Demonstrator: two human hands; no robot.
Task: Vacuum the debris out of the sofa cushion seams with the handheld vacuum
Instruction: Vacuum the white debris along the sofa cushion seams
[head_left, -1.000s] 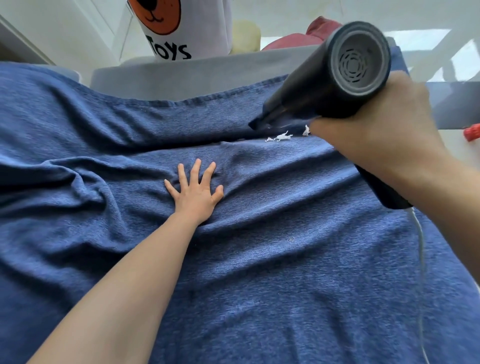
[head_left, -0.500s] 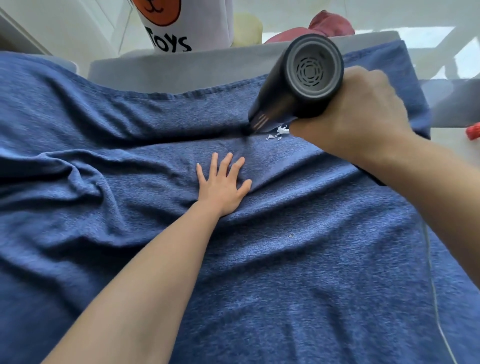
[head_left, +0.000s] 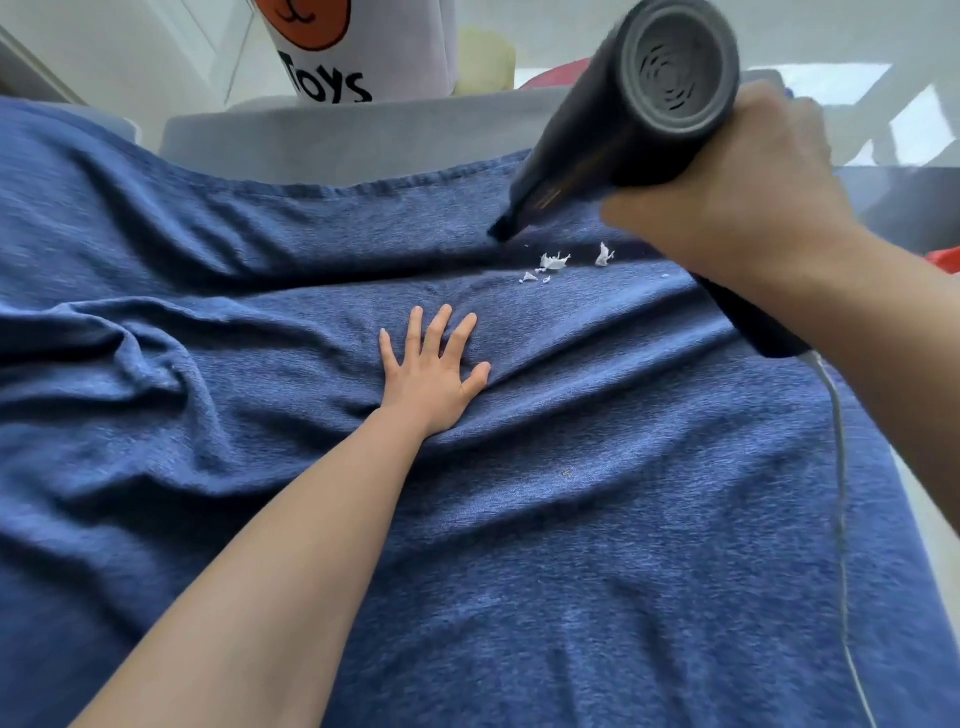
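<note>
**Nozzle approaching paper scraps along the seam fold**

Head view. The right hand (head_left: 727, 197) is clenching the handle of the handheld vacuum (head_left: 623, 119), fingers wrapped around it, so that the dark body is pointing down and to the left, its long axis running from the vented rear cap at upper right to the narrow nozzle (head_left: 501, 228) at lower left. The nozzle tip is hovering just above the blue cover (head_left: 571, 571) draped over the sofa, at the dark crease where seat is meeting backrest. The debris (head_left: 553, 262), a small scatter of white torn scraps, is lying along that crease just to the right of the nozzle tip and slightly nearer the camera, between the tip and the gripping hand. The coming stroke therefore seems to call for a short sweep rightward along the fold. The left hand (head_left: 431, 374) is lying flat with fingers spread, pressing the cover down a little below the scraps and holding nothing; it is the nearer hand to the debris, though the tool is in the other. Whether the nozzle is actually touching the fabric cannot be told, since motion blur is softening it. The handle's lower end is showing below the wrist, trailing a pale cord (head_left: 841, 519) that is running out of the picture. The seam itself is hidden under the cover. A bag printed "Toys" (head_left: 353, 62) is standing behind the grey sofa back (head_left: 337, 140).
</note>
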